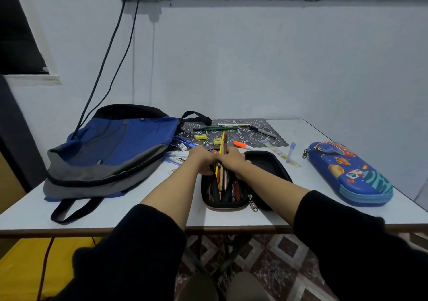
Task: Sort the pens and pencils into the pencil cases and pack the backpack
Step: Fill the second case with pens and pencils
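**Hands meet over an open pencil case on a crowded worktop**

At the left of the white worktop (324,215) a blue, grey and black fabric backpack (111,152) lies flat, one black strap hanging over the near edge. Just right of it, a small white eraser (182,147) and two blue pens (188,142) lie at the edge of a dark lace-patterned mat (251,134). The mat also carries a yellow sharpener (200,136) and, farther back, a green pen (217,128).

In the middle, a person in black sleeves reaches both arms forward. The left hand (201,156) has its fingers curled down at the left rim of an open black zip-up pencil case (266,161); what they grip cannot be made out. Touching it, the right hand (232,160) grasps a bundle of yellow and brown pencils (223,142). Their far ends stick out beyond the knuckles and their near ends lie inside the case, among other pens and pencils.

Right of the hands lie an orange highlighter (242,145), a grey marker with a black cap (262,131), a clear plastic ruler (281,153) and a pale blue pen (291,151). At the far right, well apart from the open case, a blue hard-shell pencil case printed with planets and rockets (347,173) sits zipped closed.
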